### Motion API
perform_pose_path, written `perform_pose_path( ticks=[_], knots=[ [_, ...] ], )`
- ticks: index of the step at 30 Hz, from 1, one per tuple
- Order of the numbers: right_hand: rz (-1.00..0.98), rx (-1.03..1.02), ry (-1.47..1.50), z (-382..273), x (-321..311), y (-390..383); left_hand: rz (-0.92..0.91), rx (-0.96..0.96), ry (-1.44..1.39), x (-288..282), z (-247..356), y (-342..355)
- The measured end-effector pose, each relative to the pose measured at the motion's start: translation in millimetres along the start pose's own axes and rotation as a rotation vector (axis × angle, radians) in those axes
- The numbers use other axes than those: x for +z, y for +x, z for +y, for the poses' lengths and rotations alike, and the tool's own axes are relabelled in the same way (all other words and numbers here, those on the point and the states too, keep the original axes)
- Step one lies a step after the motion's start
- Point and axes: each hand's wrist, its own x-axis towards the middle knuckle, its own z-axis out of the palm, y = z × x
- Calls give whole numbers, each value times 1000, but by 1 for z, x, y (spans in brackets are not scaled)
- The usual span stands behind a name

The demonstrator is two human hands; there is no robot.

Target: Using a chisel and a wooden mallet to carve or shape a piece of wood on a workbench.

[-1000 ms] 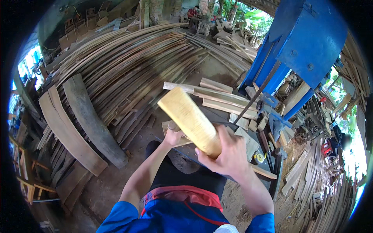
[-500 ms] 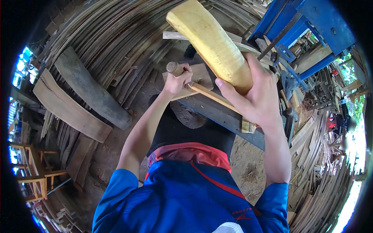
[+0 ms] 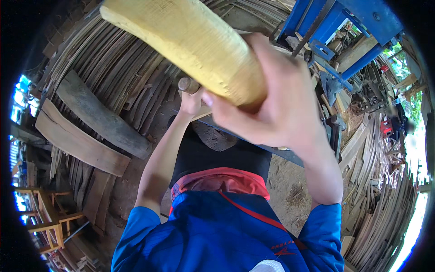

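My right hand (image 3: 276,99) is closed round a thick, pale yellow block of wood (image 3: 181,38), raised large and close in the view, its far end to the upper left. Below it, my left hand (image 3: 190,102) is closed on a tool with a round wooden handle (image 3: 187,85), upright over the work surface; the block and my right hand hide its lower part. A dark table edge (image 3: 290,155) and a narrow strip of pale wood (image 3: 199,116) show beneath my hands.
A blue bandsaw (image 3: 376,18) with its blade (image 3: 312,31) stands at the upper right. Long stacked planks (image 3: 113,54) and two broad slabs (image 3: 81,136) lie to the left, with a wooden chair frame (image 3: 47,217) at lower left. Scrap wood (image 3: 376,213) is heaped at the right.
The view has tipped down since a second ago. My right hand has lifted the block up and leftward, nearer the camera; my left hand still grips the handle over the work surface.
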Motion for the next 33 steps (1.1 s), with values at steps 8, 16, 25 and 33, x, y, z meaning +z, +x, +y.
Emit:
perform_pose_path(
  ticks=[8,16,25,33],
  knots=[
    [-19,-101,-72,14,43,-10,262,69,37,26,7,13],
    [-134,29,-157,21,50,-18,418,213,-69,32,12,-1],
    [11,331,331,54,31,-50,195,200,-404,15,49,-8],
    [71,897,336,168,124,-128,141,189,-425,13,53,11]
  ],
)
